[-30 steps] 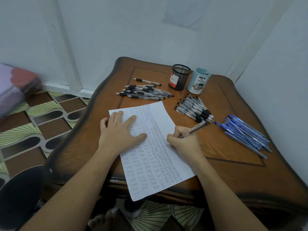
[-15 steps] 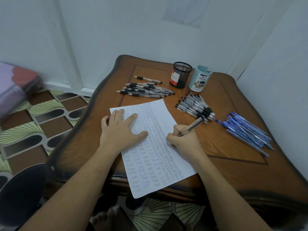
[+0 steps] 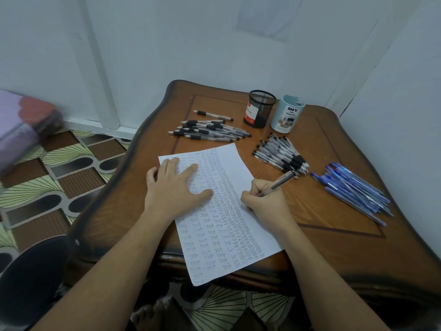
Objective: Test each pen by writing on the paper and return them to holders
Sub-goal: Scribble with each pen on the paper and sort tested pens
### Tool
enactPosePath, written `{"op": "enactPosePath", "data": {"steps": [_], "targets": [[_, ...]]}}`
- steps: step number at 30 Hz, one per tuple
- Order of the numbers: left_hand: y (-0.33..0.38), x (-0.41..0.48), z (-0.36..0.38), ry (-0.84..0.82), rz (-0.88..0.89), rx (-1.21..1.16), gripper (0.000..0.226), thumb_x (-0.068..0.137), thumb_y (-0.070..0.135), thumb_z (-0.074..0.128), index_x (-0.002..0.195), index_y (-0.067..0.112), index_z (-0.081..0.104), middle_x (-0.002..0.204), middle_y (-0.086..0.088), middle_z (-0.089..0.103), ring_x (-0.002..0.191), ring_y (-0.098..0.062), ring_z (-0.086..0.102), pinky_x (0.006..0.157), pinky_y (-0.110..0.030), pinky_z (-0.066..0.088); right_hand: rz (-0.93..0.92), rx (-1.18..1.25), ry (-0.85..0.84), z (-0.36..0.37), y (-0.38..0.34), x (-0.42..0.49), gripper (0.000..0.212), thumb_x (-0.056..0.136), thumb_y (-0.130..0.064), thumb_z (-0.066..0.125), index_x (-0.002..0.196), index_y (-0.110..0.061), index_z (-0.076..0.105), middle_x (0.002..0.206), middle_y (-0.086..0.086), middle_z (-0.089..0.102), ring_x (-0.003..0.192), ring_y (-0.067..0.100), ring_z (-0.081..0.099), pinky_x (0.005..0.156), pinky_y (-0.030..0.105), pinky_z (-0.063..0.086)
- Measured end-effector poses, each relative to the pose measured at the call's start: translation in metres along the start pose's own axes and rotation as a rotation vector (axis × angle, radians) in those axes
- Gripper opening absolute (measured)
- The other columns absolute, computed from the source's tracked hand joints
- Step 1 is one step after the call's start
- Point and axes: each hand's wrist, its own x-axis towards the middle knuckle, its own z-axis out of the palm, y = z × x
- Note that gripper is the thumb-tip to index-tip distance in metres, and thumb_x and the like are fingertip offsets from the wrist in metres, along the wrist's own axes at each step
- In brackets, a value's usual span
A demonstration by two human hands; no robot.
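The right hand (image 3: 265,201) still pinched the grey pen (image 3: 278,182), its tip barely shifted on the blank right margin of the paper (image 3: 235,163). The left hand (image 3: 174,189) stayed flat with fingers spread, pinning the sheet, so this pen's test was likely unfinished.

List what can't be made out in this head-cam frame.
Head view:
- Pen tip: hidden behind right hand; contact with paper unseen.
- Paper beneath left hand: covered.
- Paper's densest writing: too small to read.
- Insides of mesh holder and blue holder: dark, hidden by their walls.
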Motion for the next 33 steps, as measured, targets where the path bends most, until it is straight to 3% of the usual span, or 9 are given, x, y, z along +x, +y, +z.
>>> {"op": "enactPosePath", "data": {"steps": [6,10,19,27,31,33], "targets": [[-0.0002,0.0008,0.0008,0.0,0.003,0.007,0.079,0.082,0.083,0.033,0.151,0.045,0.025,0.164,-0.002,0.013,0.152,-0.02,0.003,0.119,-0.05,0.001,0.003,-0.027,-0.003,-0.0008,-0.001,0.0002,0.046,0.08,0.001,0.066,0.052,-0.02,0.035,0.057,0.008,0.03,0.055,0.021,0.035,0.062,0.038,0.035],[0.0,0.0003,0.0011,0.003,0.001,-0.002,0.079,0.082,0.083,0.034,0.151,0.046,0.026,0.164,-0.003,0.013,0.152,-0.02,0.003,0.119,-0.049,0.001,-0.011,-0.047,-0.004,-0.0006,-0.0013,0.0003,0.045,0.082,0.002,0.065,0.053,-0.018,0.036,0.057,0.008,0.03,0.051,0.013,0.034,0.061,0.036,0.036],[0.0008,-0.0002,-0.0004,0.002,0.004,0.005,0.078,0.083,0.083,0.034,0.151,0.045,0.026,0.164,-0.002,0.013,0.152,-0.02,0.004,0.12,-0.049,0.001,0.011,-0.018,-0.045,-0.0021,0.0004,0.0015,0.039,0.074,-0.006,0.065,0.056,-0.013,0.031,0.058,0.009,0.026,0.057,0.024,0.033,0.06,0.038,0.031],[0.001,-0.0003,-0.0006,-0.009,0.004,-0.001,0.078,0.083,0.083,0.034,0.151,0.046,0.025,0.165,-0.002,0.012,0.152,-0.021,0.003,0.12,-0.049,0.0,0.004,-0.011,-0.022,-0.0039,-0.0009,0.0012,0.045,0.08,0.001,0.064,0.054,-0.016,0.032,0.057,0.006,0.028,0.054,0.02,0.035,0.062,0.037,0.036],[0.0009,-0.0003,-0.0013,-0.009,0.003,0.002,0.078,0.083,0.082,0.035,0.151,0.046,0.025,0.165,-0.002,0.012,0.152,-0.02,0.003,0.12,-0.049,0.0,0.003,-0.025,0.045,-0.0023,-0.0044,0.0025,0.043,0.085,0.006,0.063,0.055,-0.012,0.038,0.054,0.007,0.034,0.051,0.017,0.038,0.056,0.032,0.037],[0.001,-0.0007,-0.0011,-0.002,0.006,-0.002,0.078,0.083,0.082,0.035,0.151,0.045,0.025,0.165,-0.002,0.012,0.152,-0.02,0.004,0.12,-0.049,0.0,0.055,0.109,0.128,-0.0074,-0.0085,0.0057,0.047,0.089,0.007,0.06,0.051,-0.016,0.044,0.051,0.001,0.044,0.051,0.014,0.043,0.054,0.03,0.04]]}}
